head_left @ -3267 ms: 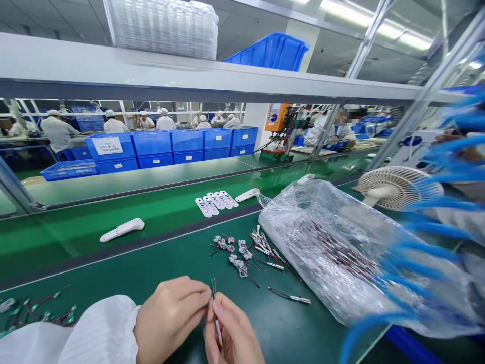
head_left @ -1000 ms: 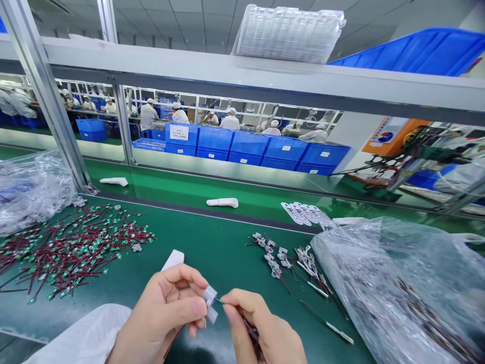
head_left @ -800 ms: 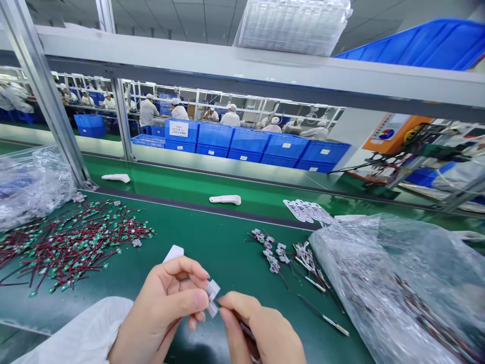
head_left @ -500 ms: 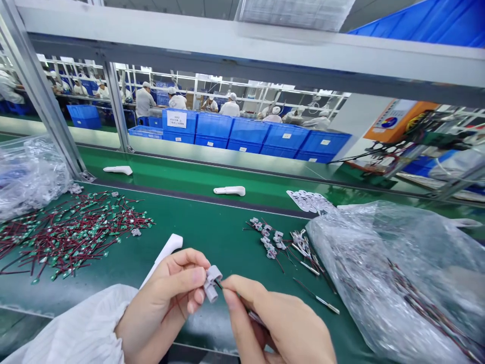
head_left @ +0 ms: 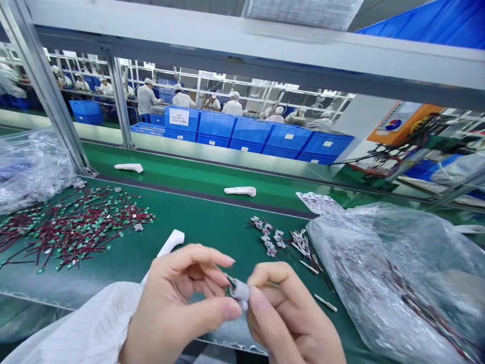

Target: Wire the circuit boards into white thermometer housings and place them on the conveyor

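My right hand (head_left: 288, 308) pinches a small light-grey plastic holder (head_left: 240, 290) between thumb and forefinger. A dark wire and a bit of green board show at the holder's left side. My left hand (head_left: 193, 288) curves around that side with thumb and forefinger apart. Its thumb tip is close in front of the holder; whether it touches is hard to tell. A white curved handle shell (head_left: 172, 243) lies behind my left hand, partly covered by it. Several grey holders with wires (head_left: 268, 237) lie beyond my right hand, beside metal-tipped leads (head_left: 308, 266).
A heap of small green boards with red wires (head_left: 83, 222) lies at left, near a clear plastic bag (head_left: 34, 167). Another large bag (head_left: 379, 268) fills the right. White shells (head_left: 240, 191) lie on the green belt (head_left: 189, 174) behind. A metal post (head_left: 56, 96) stands at left.
The grey holder has passed from my left fingers to my right fingers and turned. My left fingers have spread apart. The white shells on the belt have shifted slightly right.
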{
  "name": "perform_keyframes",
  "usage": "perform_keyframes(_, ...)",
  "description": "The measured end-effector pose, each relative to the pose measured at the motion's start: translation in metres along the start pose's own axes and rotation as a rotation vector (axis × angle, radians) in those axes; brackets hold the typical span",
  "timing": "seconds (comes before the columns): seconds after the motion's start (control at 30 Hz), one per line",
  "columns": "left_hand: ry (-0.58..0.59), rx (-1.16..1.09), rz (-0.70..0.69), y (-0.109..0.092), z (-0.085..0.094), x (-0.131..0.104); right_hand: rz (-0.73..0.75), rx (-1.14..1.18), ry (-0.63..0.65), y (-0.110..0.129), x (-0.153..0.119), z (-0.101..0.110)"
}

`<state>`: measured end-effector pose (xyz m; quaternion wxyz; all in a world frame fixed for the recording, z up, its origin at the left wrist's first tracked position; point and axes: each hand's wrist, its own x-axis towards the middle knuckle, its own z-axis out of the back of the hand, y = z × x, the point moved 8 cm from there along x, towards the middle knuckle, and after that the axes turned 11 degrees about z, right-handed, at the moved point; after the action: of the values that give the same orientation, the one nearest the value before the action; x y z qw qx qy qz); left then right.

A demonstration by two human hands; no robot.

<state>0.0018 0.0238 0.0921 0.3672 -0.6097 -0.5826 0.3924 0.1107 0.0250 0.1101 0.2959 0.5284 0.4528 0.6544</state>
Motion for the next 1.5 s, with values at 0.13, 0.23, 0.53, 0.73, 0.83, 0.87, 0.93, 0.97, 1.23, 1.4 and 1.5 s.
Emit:
perform_keyframes(0.13, 0.049, 0.199, -0.039, -0.004, -0.01, 0.001, -0.156, 0.355, -0.022, -0.026, -0.004, -0.006)
perform_keyframes(0.23, 0.069, 0.386, -0.084, -0.01, -0.013, 0.005, -0.124, 0.17, 0.099, -0.03, -0.001, -0.007)
perform_keyframes(0.53, 0.076, 0.737, -0.389, -0.047, -0.028, 0.006, 0.173, -0.153, 0.301, -0.023, 0.005, 0.008)
perform_keyframes(0.73, 0.231, 0.802, -0.202, -0.016, -0.05, 0.034, -0.073, 0.177, -0.116, -0.058, 0.015, 0.05)
perform_keyframes(0.83, 0.301, 0.905, -0.264, -0.011, -0.069, 0.058, -0.205, 0.258, -0.144, -0.069, 0.03, 0.065)
perform_keyframes(0.87, 0.326, 0.922, -0.297, -0.011, -0.076, 0.066, -0.238, 0.278, -0.145, -0.07, 0.036, 0.071)
perform_keyframes(0.93, 0.391, 0.947, -0.344, -0.009, -0.092, 0.083, -0.292, 0.296, -0.128, -0.07, 0.048, 0.085)
perform_keyframes(0.97, 0.42, 0.956, -0.36, -0.008, -0.099, 0.091, -0.315, 0.281, -0.113, -0.071, 0.055, 0.093)
perform_keyframes(1.23, 0.342, 0.791, -0.223, 0.019, -0.144, 0.199, -0.345, -0.062, 0.003, -0.095, 0.126, 0.193)
perform_keyframes(1.4, 0.306, 0.898, -0.203, 0.066, -0.172, 0.314, -0.331, -0.54, 0.084, -0.148, 0.196, 0.296)
perform_keyframes(1.5, 0.345, 1.018, -0.181, 0.11, -0.196, 0.375, -0.32, -0.771, 0.153, -0.19, 0.224, 0.342)
